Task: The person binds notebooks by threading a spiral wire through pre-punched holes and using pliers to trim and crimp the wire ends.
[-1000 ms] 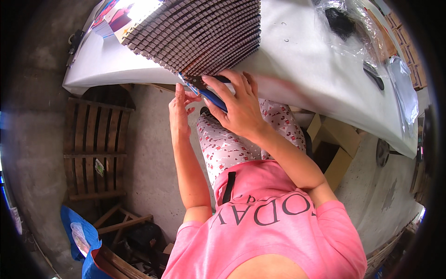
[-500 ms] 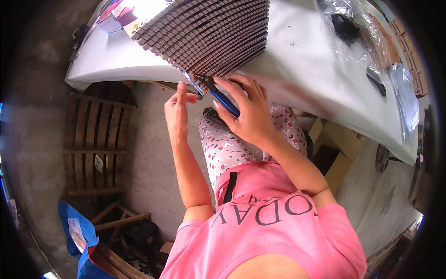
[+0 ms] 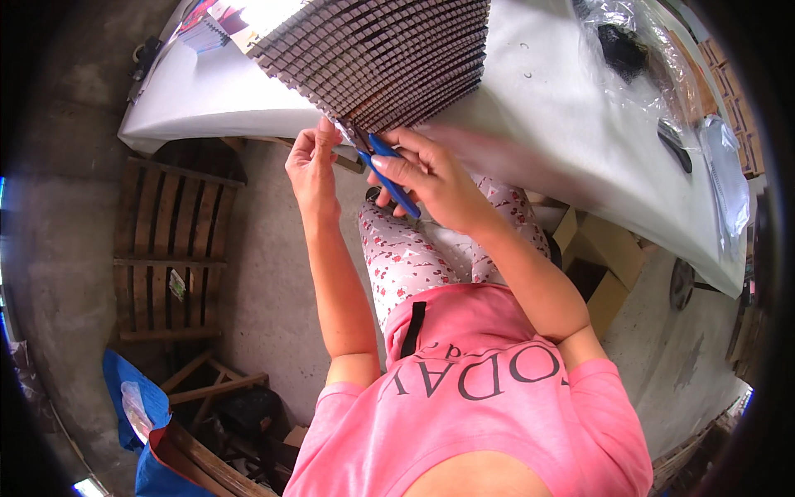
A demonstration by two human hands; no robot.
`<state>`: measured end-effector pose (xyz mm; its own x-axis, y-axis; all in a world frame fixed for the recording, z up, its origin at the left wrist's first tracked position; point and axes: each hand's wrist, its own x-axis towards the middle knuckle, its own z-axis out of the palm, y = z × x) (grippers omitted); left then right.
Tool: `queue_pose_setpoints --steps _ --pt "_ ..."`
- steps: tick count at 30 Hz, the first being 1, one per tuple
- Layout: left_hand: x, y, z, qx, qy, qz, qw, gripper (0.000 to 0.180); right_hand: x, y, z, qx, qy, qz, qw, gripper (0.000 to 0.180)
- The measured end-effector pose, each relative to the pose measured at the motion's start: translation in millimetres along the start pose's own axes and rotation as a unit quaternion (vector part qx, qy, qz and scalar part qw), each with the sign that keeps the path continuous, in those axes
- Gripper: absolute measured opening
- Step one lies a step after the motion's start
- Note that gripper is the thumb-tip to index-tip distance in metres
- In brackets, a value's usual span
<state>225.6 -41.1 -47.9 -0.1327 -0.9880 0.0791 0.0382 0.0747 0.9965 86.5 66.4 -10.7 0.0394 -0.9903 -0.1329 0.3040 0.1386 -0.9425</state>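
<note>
"What's closest?"

"A pink shirt (image 3: 472, 418), then the person's two hands, out at the counter's near edge."

"What is each one doing?"

"The right hand (image 3: 426, 178) is wrapped around the blue handles of some pliers (image 3: 403, 200), which point up toward the stack. The left hand (image 3: 313, 170) is beside them, fingers bent, thumb up by the stack's lower corner. I can't tell if it pinches anything there."

"And the stack?"

"It's a stack of bound books (image 3: 393, 58), dark bindings in rows facing the person. It sits on the white-covered counter (image 3: 551, 124), left of the middle, one corner reaching the near edge."

"Anything else up there?"

"Toward the far left corner, more books (image 3: 204, 37). Near the right edge, clear plastic wrap (image 3: 675, 79) around something black, with a black handle (image 3: 675, 147) just nearer. A clear bag (image 3: 725, 170) hangs over that edge."

"Lower down?"

"An open cardboard box (image 3: 611, 248) under the counter's right half, a slatted wooden pallet (image 3: 171, 302) off to the left, and a blue bag (image 3: 124, 377) nearer than the pallet."
</note>
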Motion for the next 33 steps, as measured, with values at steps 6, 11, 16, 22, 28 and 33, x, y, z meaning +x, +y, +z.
queue_pose_setpoints --steps 6,11,16,22,28,33 --pt "-3.1 14.0 -3.6 -0.027 0.012 0.029 0.999 0.033 -0.9 22.7 5.6 -0.496 0.265 -0.370 0.739 0.046" --pt "-0.6 16.6 0.4 -0.032 -0.018 0.037 0.999 0.031 7.4 19.0 6.6 -0.551 0.272 -0.387 0.688 0.048" --pt "0.2 16.1 2.3 -0.049 -0.032 0.025 0.998 0.029 11.7 26.3 3.7 -0.467 0.217 -0.377 0.770 0.043" --pt "0.6 20.1 2.5 -0.066 -0.020 0.032 0.997 0.029 5.0 25.3 13.1 -0.324 0.205 -0.333 0.862 0.039" --pt "4.3 24.6 0.2 -0.072 -0.034 0.050 0.996 0.026 8.9 20.2 5.0 -0.510 0.286 -0.418 0.695 0.048" --pt "4.3 24.1 2.0 -0.071 -0.029 0.037 0.996 0.024 12.6 16.5 0.4 -0.550 0.268 -0.421 0.670 0.044"
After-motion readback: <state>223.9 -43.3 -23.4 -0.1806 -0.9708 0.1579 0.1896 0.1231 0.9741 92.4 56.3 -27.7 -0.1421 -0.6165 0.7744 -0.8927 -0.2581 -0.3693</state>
